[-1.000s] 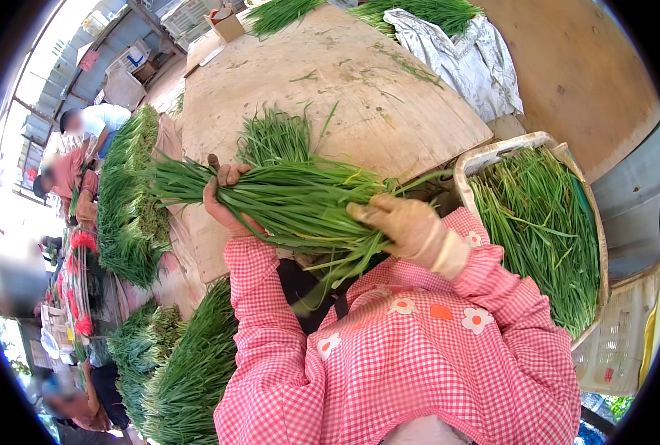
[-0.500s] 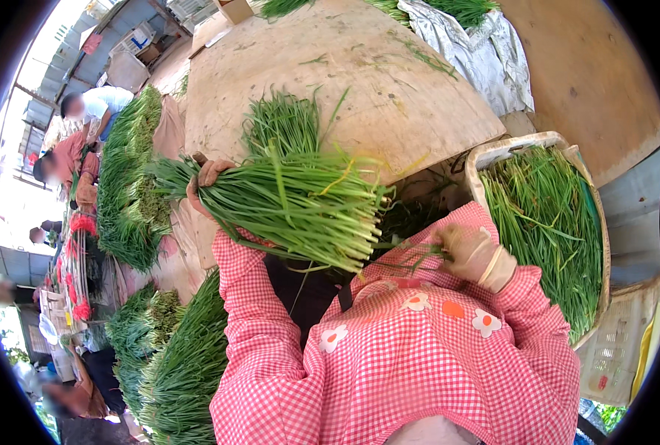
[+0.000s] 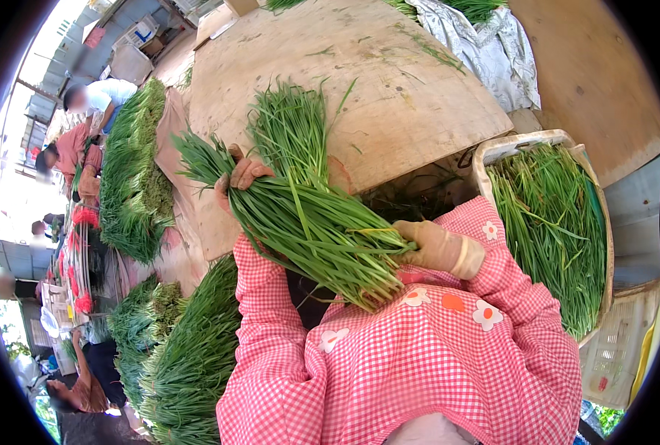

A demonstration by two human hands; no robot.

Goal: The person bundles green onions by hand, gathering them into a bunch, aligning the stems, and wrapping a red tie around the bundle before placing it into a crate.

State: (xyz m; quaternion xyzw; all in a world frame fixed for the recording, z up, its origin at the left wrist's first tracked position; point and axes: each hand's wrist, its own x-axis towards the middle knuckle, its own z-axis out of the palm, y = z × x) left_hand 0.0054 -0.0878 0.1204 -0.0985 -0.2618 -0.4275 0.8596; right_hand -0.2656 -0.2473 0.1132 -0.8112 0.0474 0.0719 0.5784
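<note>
A thick bunch of garlic chives [image 3: 311, 230] slants across in front of my chest, its leafy tips to the upper left and its pale stem ends to the lower right. My gloved left hand [image 3: 245, 178] is wrapped round it near the leafy end. At the stem end, my gloved right hand [image 3: 434, 245] is closed on stems along the bunch's edge; its fingertips are partly hidden. Behind the held bunch, a smaller pile of chives [image 3: 291, 126] lies on the wooden board [image 3: 404, 104].
A crate [image 3: 604, 245] full of loose chives stands at my right. Large stacks of chives [image 3: 129, 178] and more chive bundles [image 3: 189, 363] lie to the left. A silvery sheet [image 3: 493, 52] lies at the far right. Several people [image 3: 107, 96] are at the left.
My right hand has come left from beside the bunch onto its stem ends. The bunch has tilted, stem ends now lower, and my left hand has shifted slightly right.
</note>
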